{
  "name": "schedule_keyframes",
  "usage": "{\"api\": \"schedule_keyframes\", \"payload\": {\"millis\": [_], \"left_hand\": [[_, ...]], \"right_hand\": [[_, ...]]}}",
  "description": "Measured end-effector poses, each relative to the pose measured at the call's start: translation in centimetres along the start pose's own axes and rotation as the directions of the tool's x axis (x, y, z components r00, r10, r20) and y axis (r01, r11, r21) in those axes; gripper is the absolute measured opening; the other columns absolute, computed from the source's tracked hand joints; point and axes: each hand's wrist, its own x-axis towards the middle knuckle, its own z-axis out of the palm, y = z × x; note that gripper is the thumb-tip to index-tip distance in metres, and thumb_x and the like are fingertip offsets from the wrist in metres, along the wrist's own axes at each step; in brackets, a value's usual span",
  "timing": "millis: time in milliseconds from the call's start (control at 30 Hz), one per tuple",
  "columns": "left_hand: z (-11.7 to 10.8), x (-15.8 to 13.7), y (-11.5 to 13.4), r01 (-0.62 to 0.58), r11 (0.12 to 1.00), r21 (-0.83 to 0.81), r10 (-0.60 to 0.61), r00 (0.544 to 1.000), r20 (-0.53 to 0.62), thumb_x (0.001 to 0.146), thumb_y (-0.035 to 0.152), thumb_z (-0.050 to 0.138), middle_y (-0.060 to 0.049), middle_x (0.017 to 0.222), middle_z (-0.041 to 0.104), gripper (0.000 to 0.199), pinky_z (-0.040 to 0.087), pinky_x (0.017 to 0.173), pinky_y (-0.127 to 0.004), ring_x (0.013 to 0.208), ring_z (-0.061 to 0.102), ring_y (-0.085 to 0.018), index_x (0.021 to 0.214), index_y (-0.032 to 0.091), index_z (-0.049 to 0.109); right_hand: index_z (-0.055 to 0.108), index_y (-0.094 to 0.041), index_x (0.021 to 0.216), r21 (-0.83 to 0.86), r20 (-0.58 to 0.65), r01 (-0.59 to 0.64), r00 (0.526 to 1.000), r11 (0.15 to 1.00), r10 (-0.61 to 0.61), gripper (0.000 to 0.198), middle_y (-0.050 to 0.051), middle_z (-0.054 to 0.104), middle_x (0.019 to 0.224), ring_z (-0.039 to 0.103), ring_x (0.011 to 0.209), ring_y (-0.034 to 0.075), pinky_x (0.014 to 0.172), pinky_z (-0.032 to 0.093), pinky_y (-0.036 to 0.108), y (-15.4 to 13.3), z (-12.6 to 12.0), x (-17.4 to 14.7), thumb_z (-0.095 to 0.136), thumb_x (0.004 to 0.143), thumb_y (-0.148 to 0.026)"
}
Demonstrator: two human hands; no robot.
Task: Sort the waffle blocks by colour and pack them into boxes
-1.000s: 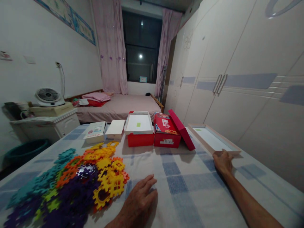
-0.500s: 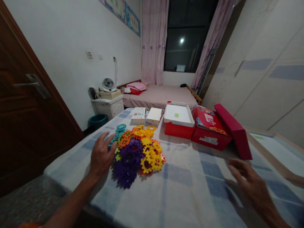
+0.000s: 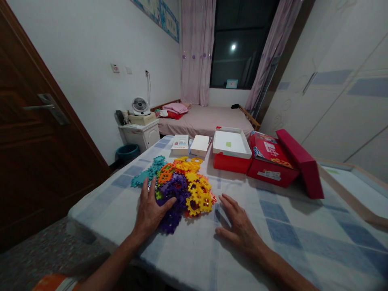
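Note:
A heap of plastic interlocking pieces with notched edges lies on the checked cloth, with purple pieces [image 3: 174,194] at the front, yellow pieces [image 3: 198,196] on the right, orange pieces [image 3: 165,173] in the middle and teal pieces [image 3: 145,173] at the back left. My left hand [image 3: 151,210] rests against the heap's left side, fingers spread, its thumb over the purple pieces. Just right of the heap, my right hand [image 3: 238,226] hovers low above the cloth or touches it, holding nothing, with thumb and fingers apart.
Two small white boxes [image 3: 181,144] stand behind the heap. Further right are a red box with a white tray [image 3: 232,142], a printed red box [image 3: 269,161] and a leaning red lid [image 3: 303,165]. A shallow framed tray [image 3: 357,190] lies at the right edge.
My right hand has swept left from beside the red lid to the heap's right side. My left hand has shifted right and nearer, off the teal pieces and onto the purple ones.

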Motion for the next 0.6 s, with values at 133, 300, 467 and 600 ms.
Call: {"api": "schedule_keyframes", "payload": {"millis": [133, 300, 467, 600], "left_hand": [[0.7, -0.7, 2.5, -0.08, 0.996, -0.026, 0.08, 0.997, -0.013, 0.073, 0.057, 0.066, -0.015, 0.158, 0.011, 0.086, 0.026, 0.113, -0.052, 0.143, 0.019, -0.035, 0.144, 0.021, 0.033], [2.0, -0.8, 5.5, -0.222, 0.973, -0.063, 0.221, 0.975, -0.025, 0.076, 0.048, 0.067, -0.015, 0.157, 0.015, 0.07, 0.028, 0.112, -0.053, 0.142, 0.022, -0.035, 0.136, 0.021, 0.044], [3.8, -1.0, 8.1, -0.354, 0.932, -0.083, 0.356, 0.934, 0.015, 0.08, 0.039, 0.065, -0.016, 0.153, 0.026, 0.056, 0.031, 0.11, -0.056, 0.139, 0.029, -0.035, 0.13, 0.02, 0.05], [5.4, -1.5, 11.1, -0.458, 0.866, -0.199, 0.478, 0.876, 0.064, 0.083, 0.031, 0.062, -0.015, 0.147, 0.038, 0.044, 0.035, 0.108, -0.053, 0.135, 0.037, -0.031, 0.124, 0.019, 0.053]], "right_hand": [[0.028, -0.024, 0.149, 0.017, 0.024, -0.021, 1.0, 1.0, 0.021, 0.081, 0.014, 0.03, 0.152, 0.033, 0.136, 0.034, 0.109, 0.033, 0.054, -0.2, -0.3, -0.1, 0.064, 0.079, -0.041], [0.024, -0.025, 0.15, 0.042, 0.007, 0.0, 1.0, 0.999, 0.0, 0.081, 0.013, 0.029, 0.152, 0.031, 0.138, 0.032, 0.11, 0.032, 0.053, -0.3, -0.2, 0.1, 0.062, 0.079, -0.037], [0.022, -0.022, 0.149, 0.092, -0.048, 0.042, 0.998, 0.995, -0.037, 0.08, 0.014, 0.027, 0.152, 0.028, 0.14, 0.029, 0.113, 0.03, 0.048, -0.6, -0.3, 0.2, 0.06, 0.08, -0.033], [0.024, -0.02, 0.147, 0.105, -0.103, 0.066, 0.993, 0.992, -0.055, 0.076, 0.015, 0.029, 0.15, 0.028, 0.14, 0.027, 0.114, 0.03, 0.046, -0.3, -0.1, 0.1, 0.06, 0.081, -0.031]]}}
